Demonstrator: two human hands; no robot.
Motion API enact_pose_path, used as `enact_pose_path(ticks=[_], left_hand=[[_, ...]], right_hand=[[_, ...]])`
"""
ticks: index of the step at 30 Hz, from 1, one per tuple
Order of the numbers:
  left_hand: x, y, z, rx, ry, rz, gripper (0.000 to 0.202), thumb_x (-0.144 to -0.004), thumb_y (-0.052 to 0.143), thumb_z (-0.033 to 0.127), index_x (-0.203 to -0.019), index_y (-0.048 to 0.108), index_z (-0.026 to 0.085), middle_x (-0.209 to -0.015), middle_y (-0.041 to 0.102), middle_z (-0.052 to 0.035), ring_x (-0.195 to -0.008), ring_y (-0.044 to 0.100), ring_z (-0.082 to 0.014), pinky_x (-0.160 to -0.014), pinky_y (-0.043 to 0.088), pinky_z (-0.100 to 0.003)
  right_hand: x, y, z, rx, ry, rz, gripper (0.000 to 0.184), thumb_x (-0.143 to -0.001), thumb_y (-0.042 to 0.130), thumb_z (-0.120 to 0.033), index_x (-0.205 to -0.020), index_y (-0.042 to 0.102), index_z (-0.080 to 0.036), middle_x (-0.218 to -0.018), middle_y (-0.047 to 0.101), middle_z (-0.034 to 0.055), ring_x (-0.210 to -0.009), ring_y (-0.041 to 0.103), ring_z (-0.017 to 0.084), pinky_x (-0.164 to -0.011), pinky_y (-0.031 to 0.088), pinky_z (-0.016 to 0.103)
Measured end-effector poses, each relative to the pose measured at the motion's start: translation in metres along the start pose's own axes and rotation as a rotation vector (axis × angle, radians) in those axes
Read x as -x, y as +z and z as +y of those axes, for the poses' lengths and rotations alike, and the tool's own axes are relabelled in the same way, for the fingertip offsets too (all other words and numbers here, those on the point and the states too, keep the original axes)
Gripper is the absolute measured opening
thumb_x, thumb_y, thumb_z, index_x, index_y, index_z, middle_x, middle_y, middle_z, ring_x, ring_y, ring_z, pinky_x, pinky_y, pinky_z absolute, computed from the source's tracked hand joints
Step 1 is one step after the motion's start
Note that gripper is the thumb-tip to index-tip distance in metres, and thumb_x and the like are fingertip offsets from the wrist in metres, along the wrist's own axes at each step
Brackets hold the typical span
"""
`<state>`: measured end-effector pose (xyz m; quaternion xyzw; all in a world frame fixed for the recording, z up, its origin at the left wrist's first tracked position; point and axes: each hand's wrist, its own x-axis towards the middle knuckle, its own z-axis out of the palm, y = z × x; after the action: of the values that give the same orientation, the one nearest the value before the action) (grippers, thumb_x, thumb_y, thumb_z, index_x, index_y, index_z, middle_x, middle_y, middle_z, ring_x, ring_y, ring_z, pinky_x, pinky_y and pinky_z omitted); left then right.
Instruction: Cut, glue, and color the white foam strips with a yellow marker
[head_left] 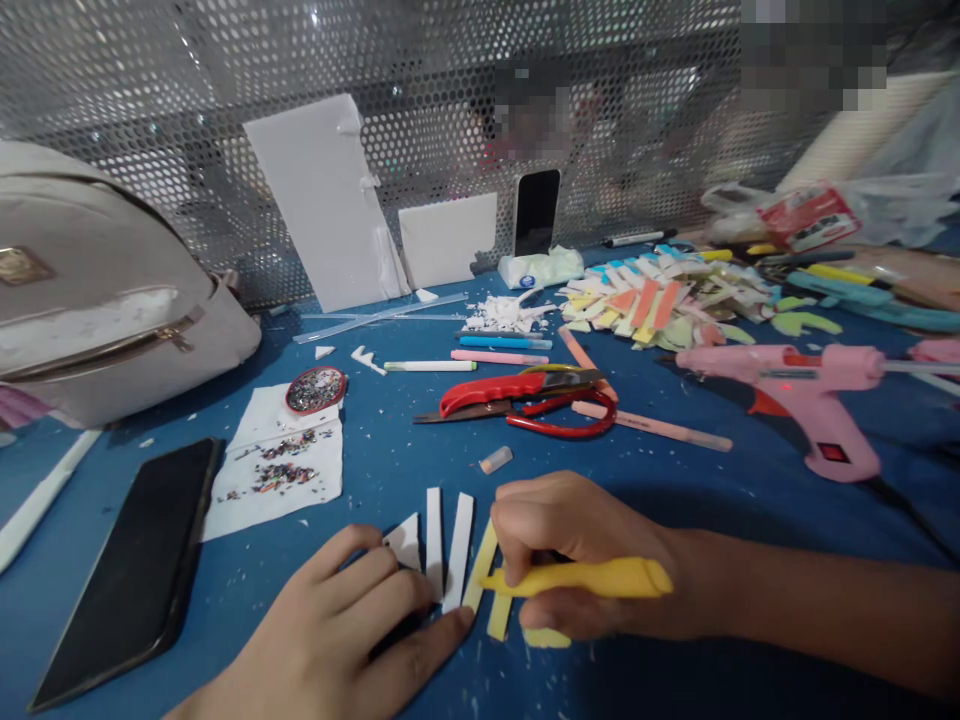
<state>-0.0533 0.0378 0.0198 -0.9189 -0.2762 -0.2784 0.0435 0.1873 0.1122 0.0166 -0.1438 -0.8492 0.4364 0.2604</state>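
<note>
In my right hand (585, 550), closed around it, is a yellow marker (600, 578). Its tip meets a pale yellow strip (480, 572) on the blue table. My left hand (352, 610) lies palm down with fingers bent and apart, its thumb tip at that strip's lower end. Two plain white strips (458, 550) and a white pointed piece (405, 542) lie just beyond the left fingers. Another yellow strip (499, 617) and a rounded yellow piece (546, 637) are partly hidden under my right hand.
Red-handled scissors (487, 392), several markers (501, 356) and a pink glue gun (795, 385) lie beyond my hands. Coloured strips (652, 295) are heaped at the back right. Leftward are a phone (131, 570), a paper with colourful bits (322, 470) and a bag (112, 290).
</note>
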Motion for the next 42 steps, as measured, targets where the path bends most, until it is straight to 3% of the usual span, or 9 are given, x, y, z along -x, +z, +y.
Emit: enact_pose_path(ticks=[22, 42], left_hand=[[0.0001, 0.0012, 0.0010, 0.000, -0.002, 0.008, 0.021, -0.103, 0.052, 0.014, -0.099, 0.072, 0.018, -0.084, 0.070, 0.0012, -0.070, 0.057, -0.0111, -0.079, 0.042, -0.031], [0.0008, 0.0021, 0.0011, 0.021, -0.010, 0.017, 0.023, -0.103, 0.051, 0.014, -0.100, 0.073, 0.019, -0.085, 0.071, 0.0014, -0.070, 0.056, -0.0114, -0.082, 0.041, -0.032]], right_hand=[[0.0000, 0.0037, 0.0066, 0.020, -0.124, 0.009, 0.054, -0.096, 0.049, -0.068, -0.077, 0.056, -0.018, -0.067, 0.056, -0.0039, -0.060, 0.046, 0.009, -0.057, 0.031, 0.021], [-0.0005, 0.0059, 0.0085, 0.072, -0.168, -0.008, 0.052, -0.098, 0.047, -0.067, -0.078, 0.054, -0.019, -0.068, 0.058, -0.0036, -0.063, 0.048, 0.010, -0.058, 0.032, 0.022]])
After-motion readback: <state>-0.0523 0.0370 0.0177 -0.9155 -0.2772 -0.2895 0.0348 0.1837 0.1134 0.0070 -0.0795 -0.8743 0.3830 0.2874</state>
